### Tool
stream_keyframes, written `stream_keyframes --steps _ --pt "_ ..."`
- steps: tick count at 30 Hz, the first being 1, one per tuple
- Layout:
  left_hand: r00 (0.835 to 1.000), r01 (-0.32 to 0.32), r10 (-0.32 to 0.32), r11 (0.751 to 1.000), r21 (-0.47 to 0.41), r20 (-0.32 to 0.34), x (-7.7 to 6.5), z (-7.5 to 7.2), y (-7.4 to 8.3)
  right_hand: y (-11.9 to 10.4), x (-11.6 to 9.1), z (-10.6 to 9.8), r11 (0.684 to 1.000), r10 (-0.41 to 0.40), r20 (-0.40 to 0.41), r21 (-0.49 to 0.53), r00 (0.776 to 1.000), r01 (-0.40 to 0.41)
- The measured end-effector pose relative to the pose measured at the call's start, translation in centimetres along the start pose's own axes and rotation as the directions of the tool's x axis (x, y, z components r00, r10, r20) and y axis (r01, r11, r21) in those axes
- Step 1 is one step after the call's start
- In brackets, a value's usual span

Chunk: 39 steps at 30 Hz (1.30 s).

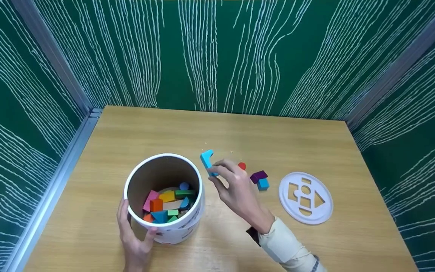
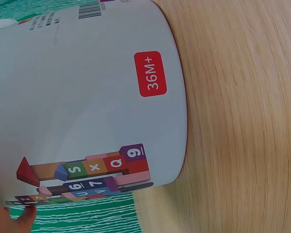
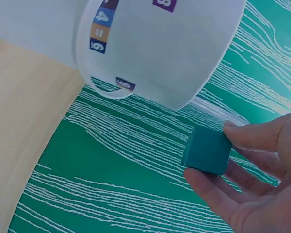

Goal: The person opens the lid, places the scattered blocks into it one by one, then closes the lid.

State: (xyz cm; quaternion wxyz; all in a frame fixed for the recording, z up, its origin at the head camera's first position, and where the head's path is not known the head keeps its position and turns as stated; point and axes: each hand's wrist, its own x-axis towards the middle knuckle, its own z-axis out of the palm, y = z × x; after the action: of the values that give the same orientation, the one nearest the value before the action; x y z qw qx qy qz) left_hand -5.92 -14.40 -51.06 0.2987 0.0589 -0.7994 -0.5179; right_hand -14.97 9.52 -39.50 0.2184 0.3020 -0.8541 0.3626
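My left hand [image 1: 136,247] holds a white round bucket [image 1: 176,236] at its near left side, the thumb just below the rim. In the left wrist view the bucket's printed wall [image 2: 87,107] fills much of the picture, with part of that hand [image 2: 12,221] at the lower left corner. Several coloured wooden blocks lie inside, among them an orange one [image 1: 156,205] and a yellow one [image 1: 167,196]. Right of the rim, my right hand [image 1: 236,189] pinches a light blue arch block [image 1: 206,158] between thumb and fingers. The right wrist view shows that block [image 3: 207,150] end on.
On the table right of my right hand lie a purple block [image 1: 259,176], a blue block [image 1: 263,184] and a partly hidden red block [image 1: 242,166]. Farther right is a white lid [image 1: 293,211] with shaped holes. Green, white-streaked panels [image 1: 236,56] border the table.
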Motion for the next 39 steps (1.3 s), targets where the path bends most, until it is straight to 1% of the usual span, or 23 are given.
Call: stream_keyframes --steps 3,7,10,16,21,23,28,31,35,39 --pt "1.000 -0.019 0.019 1.000 0.001 -0.003 0.0 0.1 -0.1 -0.5 0.2 -0.1 0.999 -0.040 0.004 -0.004 0.999 0.040" --pt "0.997 -0.078 0.077 0.997 -0.022 -0.016 0.5 0.3 -0.2 -1.1 0.7 0.0 0.994 -0.105 0.013 0.023 0.994 0.105" --pt "0.993 -0.113 0.112 0.992 -0.048 -0.026 1.0 0.5 -0.2 -1.4 1.2 0.2 0.991 -0.134 0.027 0.035 0.991 0.133" --pt "0.992 -0.128 0.126 0.990 -0.062 -0.029 1.3 0.5 -0.2 -2.0 1.6 0.5 0.986 -0.164 0.066 0.039 0.984 0.161" --pt "0.988 -0.154 0.151 0.982 -0.111 -0.034 1.2 0.3 -0.4 -2.4 1.6 0.9 0.981 -0.192 0.108 0.039 0.975 0.189" --pt "0.988 -0.157 0.154 0.980 -0.123 -0.031 1.1 0.2 -0.5 -2.6 1.5 1.1 0.981 -0.195 0.135 0.039 0.972 0.191" --pt "0.993 -0.121 0.120 0.987 -0.103 -0.011 0.8 0.0 -0.4 -3.0 1.3 1.7 0.982 -0.190 0.191 0.039 0.963 0.186" --pt "0.994 -0.107 0.108 0.989 -0.099 -0.005 0.6 -0.1 -0.5 -3.1 1.2 2.2 0.980 -0.197 0.210 0.041 0.958 0.192" --pt "0.994 -0.107 0.108 0.989 -0.103 0.003 0.3 -0.2 -0.5 -3.2 1.0 2.7 0.980 -0.199 0.245 0.038 0.949 0.196" --pt "0.994 -0.108 0.110 0.988 -0.109 0.009 0.1 -0.3 -0.6 -3.3 0.9 3.1 0.983 -0.179 0.299 0.018 0.937 0.182"
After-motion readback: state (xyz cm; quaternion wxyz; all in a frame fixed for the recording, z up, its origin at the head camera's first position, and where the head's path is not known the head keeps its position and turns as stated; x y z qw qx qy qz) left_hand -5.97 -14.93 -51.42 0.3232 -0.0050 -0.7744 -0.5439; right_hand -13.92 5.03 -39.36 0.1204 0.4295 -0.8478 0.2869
